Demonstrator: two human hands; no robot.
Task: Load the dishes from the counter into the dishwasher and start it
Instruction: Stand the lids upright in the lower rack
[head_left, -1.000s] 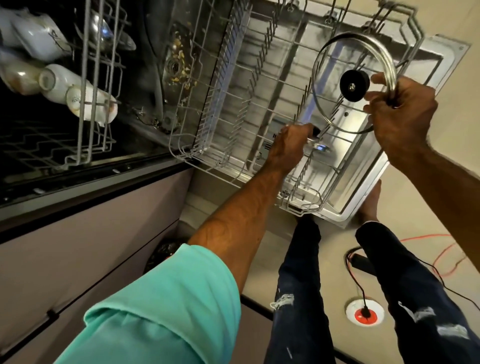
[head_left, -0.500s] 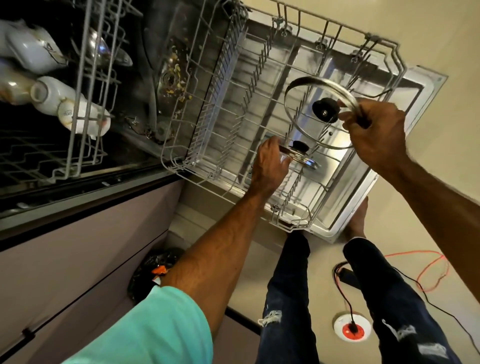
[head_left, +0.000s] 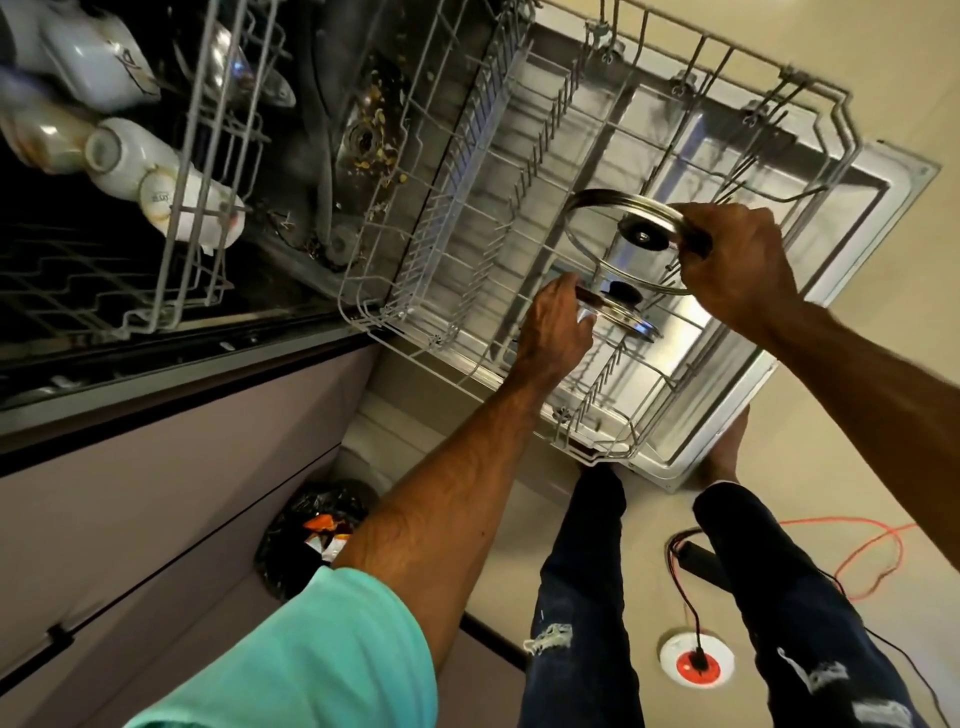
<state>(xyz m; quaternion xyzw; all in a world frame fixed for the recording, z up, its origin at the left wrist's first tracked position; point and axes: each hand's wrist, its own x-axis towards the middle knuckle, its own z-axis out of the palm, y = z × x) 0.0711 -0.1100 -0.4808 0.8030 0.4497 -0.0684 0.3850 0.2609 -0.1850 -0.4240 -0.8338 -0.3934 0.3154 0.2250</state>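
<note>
The dishwasher's lower rack (head_left: 415, 270) is pulled out over the open door (head_left: 810, 395). My right hand (head_left: 735, 262) grips the steel rim of a large glass lid (head_left: 597, 228) with a black knob, holding it on edge over the rack's tines. My left hand (head_left: 553, 325) holds a smaller glass lid (head_left: 621, 312) with a black knob, low among the tines just below the large one. The upper rack (head_left: 208, 156) at the left carries white cups (head_left: 130, 161) and a white jug.
A black rubbish bag (head_left: 311, 535) sits on the floor by the mauve cabinet fronts (head_left: 156, 519). Red and black cables (head_left: 857, 551) run across the floor to a round white and red device (head_left: 696, 662) beside my legs.
Both lids have come lower and to the left into the lower rack. The large lid has tilted flatter, and my left hand has settled the small lid between the tines.
</note>
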